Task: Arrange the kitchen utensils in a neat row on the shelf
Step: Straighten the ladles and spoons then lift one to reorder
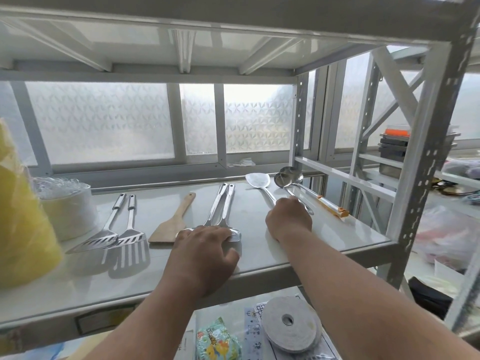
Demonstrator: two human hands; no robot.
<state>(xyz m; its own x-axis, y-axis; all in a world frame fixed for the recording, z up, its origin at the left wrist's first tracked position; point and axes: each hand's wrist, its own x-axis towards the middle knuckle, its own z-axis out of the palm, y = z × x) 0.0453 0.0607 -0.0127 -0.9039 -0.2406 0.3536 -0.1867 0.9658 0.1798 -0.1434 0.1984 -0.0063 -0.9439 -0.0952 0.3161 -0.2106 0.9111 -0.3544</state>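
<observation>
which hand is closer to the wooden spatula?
Left. The left hand lies just right of the wooden spatula blade, on the steel utensils beside it. The right hand is farther right, by the ladles.

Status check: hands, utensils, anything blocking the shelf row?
Left hand flat on the paired metal utensils. Right hand closed on the spatula handle. Two ladles lie angled at its right. Nothing blocking.

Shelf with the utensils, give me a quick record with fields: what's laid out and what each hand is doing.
shelf: white metal
slotted spatulas: two, left
wooden spatula: centre-left
steel pair: under left hand
left hand: resting flat
right hand: closed on flat turner's handle
flat turner: head pointing back
ladles: two, far right
</observation>
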